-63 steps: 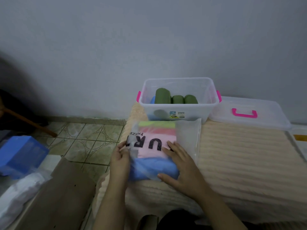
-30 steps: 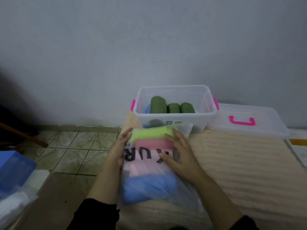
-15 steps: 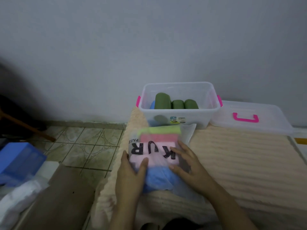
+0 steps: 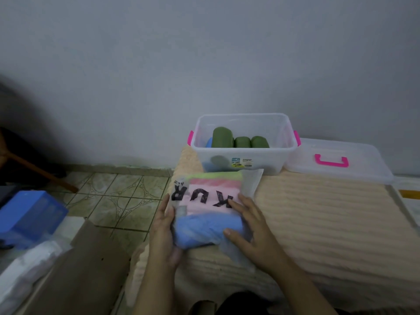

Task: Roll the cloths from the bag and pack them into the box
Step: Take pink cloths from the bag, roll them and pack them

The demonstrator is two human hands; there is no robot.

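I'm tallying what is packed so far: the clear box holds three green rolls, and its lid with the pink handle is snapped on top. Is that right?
Not quite. The head view shows the lid lying off the box, beside it on the right, so the box stands open. The three green rolls inside are right, and the lid's handle is pink.

I take this for a room in a home; I see a plain painted wall [image 4: 204, 53]; a patterned tile floor [image 4: 118, 201]; a ribbed cream blanket [image 4: 318, 223] over what may be a bed; a clear plastic storage box [image 4: 268, 160] with pink clips.
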